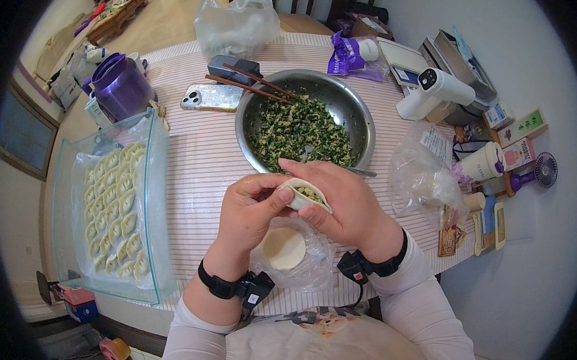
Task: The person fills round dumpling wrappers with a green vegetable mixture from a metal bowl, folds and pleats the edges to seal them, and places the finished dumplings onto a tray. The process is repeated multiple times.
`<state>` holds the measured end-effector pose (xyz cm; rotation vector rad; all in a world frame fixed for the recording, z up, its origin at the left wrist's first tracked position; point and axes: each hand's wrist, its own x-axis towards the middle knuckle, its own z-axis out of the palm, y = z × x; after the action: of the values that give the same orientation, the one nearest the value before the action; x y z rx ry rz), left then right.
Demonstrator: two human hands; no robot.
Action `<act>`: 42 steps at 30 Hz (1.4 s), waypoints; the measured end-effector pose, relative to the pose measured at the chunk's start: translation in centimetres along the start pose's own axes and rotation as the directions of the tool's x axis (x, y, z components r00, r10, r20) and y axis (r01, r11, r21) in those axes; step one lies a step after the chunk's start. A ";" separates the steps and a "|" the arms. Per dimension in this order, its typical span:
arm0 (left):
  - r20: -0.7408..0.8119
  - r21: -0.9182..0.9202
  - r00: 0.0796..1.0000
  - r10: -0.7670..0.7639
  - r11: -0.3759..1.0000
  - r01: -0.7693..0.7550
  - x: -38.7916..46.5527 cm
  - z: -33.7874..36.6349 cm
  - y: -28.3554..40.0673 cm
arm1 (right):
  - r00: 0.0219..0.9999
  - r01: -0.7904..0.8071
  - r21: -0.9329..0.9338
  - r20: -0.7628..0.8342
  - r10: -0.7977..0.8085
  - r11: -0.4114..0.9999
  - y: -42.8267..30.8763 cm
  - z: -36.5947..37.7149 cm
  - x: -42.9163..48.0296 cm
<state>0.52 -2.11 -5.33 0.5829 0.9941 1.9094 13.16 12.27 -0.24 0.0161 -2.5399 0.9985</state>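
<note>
Between both hands is a partly folded dumpling (pixel 303 196), its chopped filling showing through the gap in the wrapper. My left hand (pixel 251 207) pinches the dumpling's left end between thumb and fingers. Around its right side curls my right hand (pixel 348 199), thumb along the lower edge. Just beyond them stands a steel bowl (pixel 363 120) of green and yellow chopped filling (pixel 300 132). Below my wrists, round dumpling wrappers (pixel 284 248) lie on a clear plastic bag (pixel 316 273); how many are stacked cannot be told.
At left, a clear tray (pixel 167 252) holds rows of folded dumplings (pixel 116 206). Wooden chopsticks (pixel 246 87) rest across the bowl's rim, near a phone (pixel 212 97). A spoon handle (pixel 363 172) juts out at right. A purple jug (pixel 123 86) and a plastic bag (pixel 423 181) flank the work area.
</note>
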 end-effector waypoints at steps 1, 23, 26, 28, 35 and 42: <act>-0.003 -0.002 1.000 -0.005 1.000 0.005 0.0 0.0 0.0 | 1.000 0.015 -0.030 -0.013 -0.016 0.999 -0.1 0.0 0.0; 0.120 0.538 0.921 0.370 0.756 -0.374 -0.1 0.4 0.6 | 0.998 0.057 -0.136 -0.025 -0.061 0.989 -0.2 -0.2 -0.2; 0.095 0.542 0.929 0.359 0.764 -0.350 -0.3 0.5 0.8 | 0.998 0.058 -0.102 -0.032 -0.061 0.993 0.1 0.0 -0.1; 0.084 0.533 0.925 0.370 0.768 -0.355 -0.3 0.5 1.1 | 0.997 0.077 -0.095 -0.024 -0.080 0.992 0.3 0.2 -0.1; 0.335 0.682 0.816 0.471 0.477 -0.555 0.1 0.4 2.0 | 0.996 0.078 -0.106 0.051 -0.073 0.991 0.8 0.2 -0.2; 0.400 0.709 0.798 0.450 0.400 -0.581 0.0 0.2 2.3 | 0.995 0.048 -0.145 0.095 -0.034 0.988 0.2 0.4 -0.2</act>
<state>-0.44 -2.71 -3.26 1.7458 1.7553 1.7607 13.19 12.13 -0.70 0.0739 -2.6798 0.8100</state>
